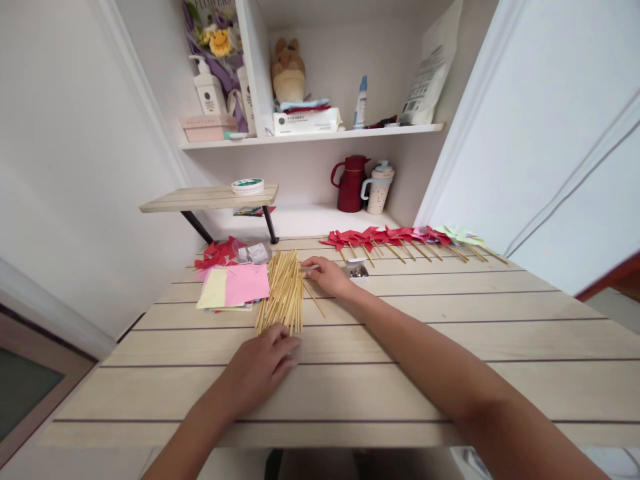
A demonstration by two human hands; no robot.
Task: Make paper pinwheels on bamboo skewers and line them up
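Left of centre, pink and yellow paper squares [234, 287] lie stacked beside the wooden sticks [283, 293], handy for reaching. The left hand [263, 367] rests flat at the bundle's near end, fingers together, steadying it. The right hand [327, 275] pinches one stick at the far end. Upper right of the worktop [450, 347], finished pinwheels [400, 239] sit lined up.

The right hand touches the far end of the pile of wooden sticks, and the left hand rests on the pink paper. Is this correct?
Not fully. In the head view the left hand rests at the near end of the wooden sticks, not on the pink paper, which lies untouched beside them. The right hand is at the far end, as stated.
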